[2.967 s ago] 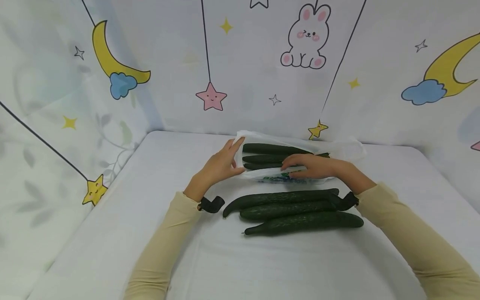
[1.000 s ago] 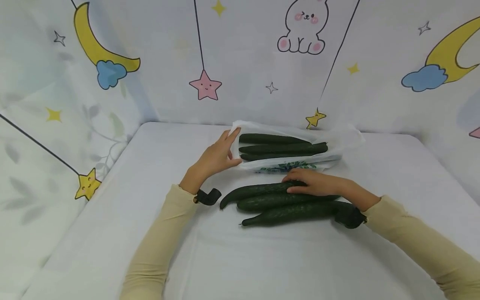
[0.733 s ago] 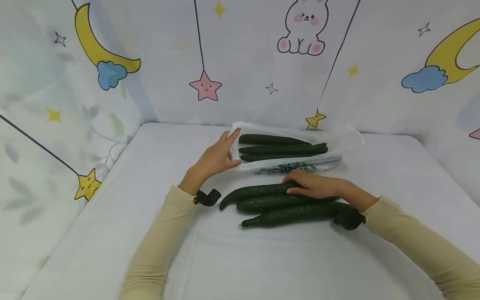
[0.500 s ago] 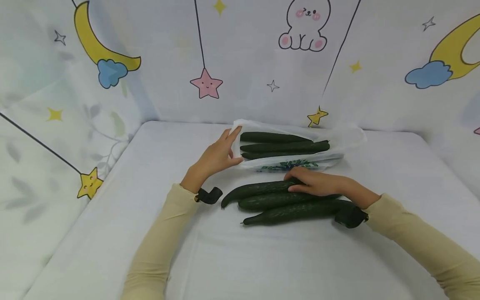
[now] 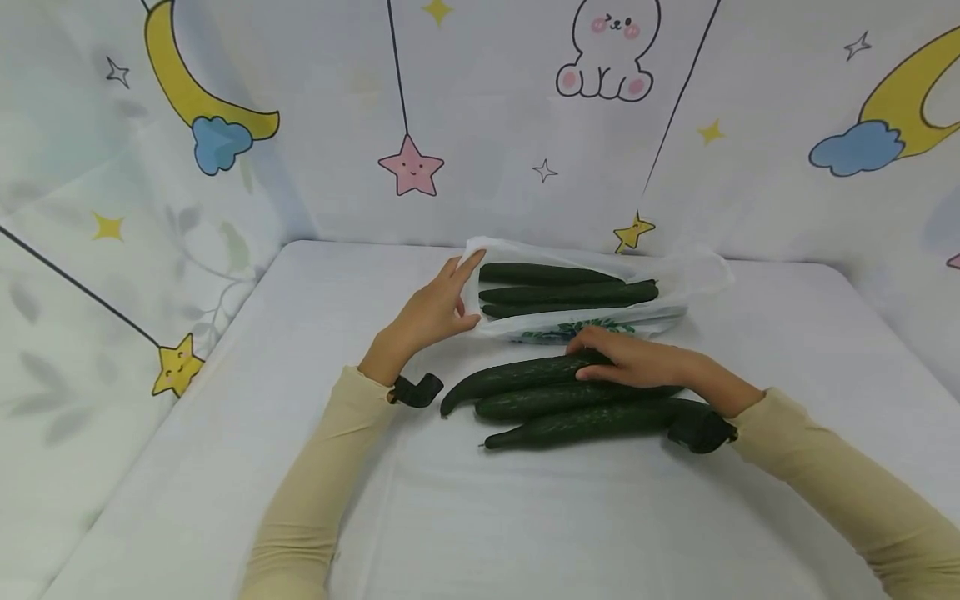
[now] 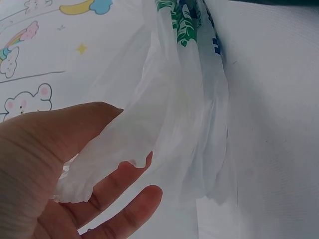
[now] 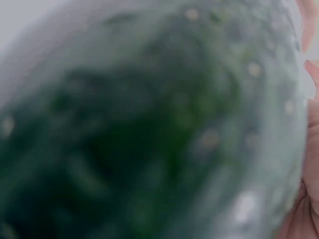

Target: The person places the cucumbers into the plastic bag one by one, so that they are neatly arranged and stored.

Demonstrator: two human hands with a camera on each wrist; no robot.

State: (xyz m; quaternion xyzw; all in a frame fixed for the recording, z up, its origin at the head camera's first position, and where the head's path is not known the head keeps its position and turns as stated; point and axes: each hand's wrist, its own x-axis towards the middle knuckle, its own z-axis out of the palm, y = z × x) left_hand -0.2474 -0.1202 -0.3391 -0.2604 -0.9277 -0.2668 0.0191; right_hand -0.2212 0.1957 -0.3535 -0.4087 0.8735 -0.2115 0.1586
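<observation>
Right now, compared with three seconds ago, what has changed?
The right hand has moved back from the bag and now grips the farthest loose cucumber. The left hand stays at the bag's mouth; three cucumbers remain in the bag.

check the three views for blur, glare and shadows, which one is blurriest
Right wrist view: the blurriest, a cucumber filling most of it, badly out of focus, pale glare at lower right. Left wrist view: left hand and white bag reasonably sharp. Head view: fairly even light, soft shadows on the white table beside both sleeves.
</observation>
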